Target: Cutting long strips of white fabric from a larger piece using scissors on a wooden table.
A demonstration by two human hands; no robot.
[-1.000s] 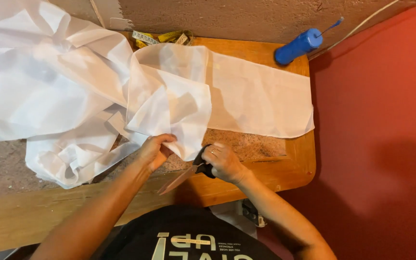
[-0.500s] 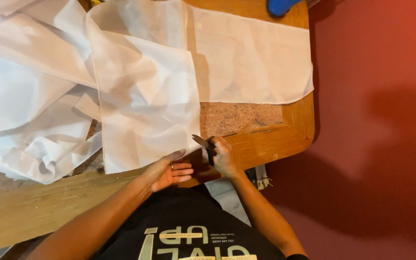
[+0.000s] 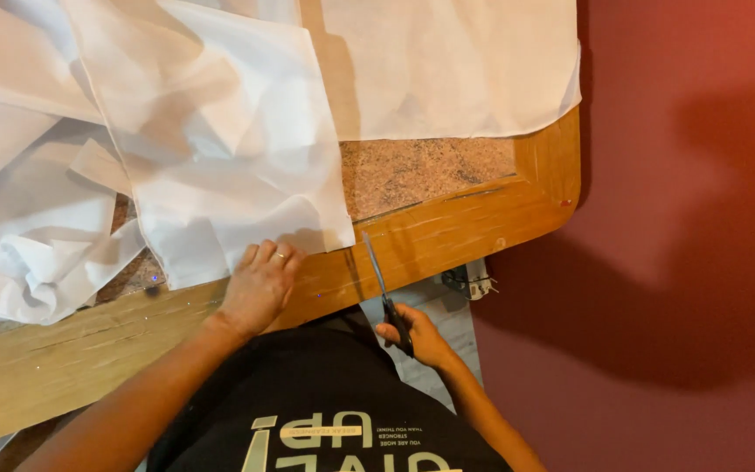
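A large sheet of white fabric [image 3: 220,140] lies spread and crumpled over a wooden table [image 3: 447,236]. My left hand [image 3: 259,288] rests flat, fingers apart, on the table's front edge, touching the near hem of the fabric. My right hand [image 3: 417,336] is below the table edge, closed around the dark handles of a pair of scissors [image 3: 379,280]. The blades point up toward the lower right corner of the fabric and look nearly closed, just short of the cloth.
A flat white piece of fabric [image 3: 447,70] covers the table's far right part. A speckled stone inlay [image 3: 430,170] shows between the cloths. A dark red wall or floor [image 3: 692,218] lies to the right. A small metal object [image 3: 469,281] sits below the table edge.
The view has shifted down and closer. My left hand moved from gripping the fabric to lying flat on the table edge. My right hand drew the scissors back below the edge.
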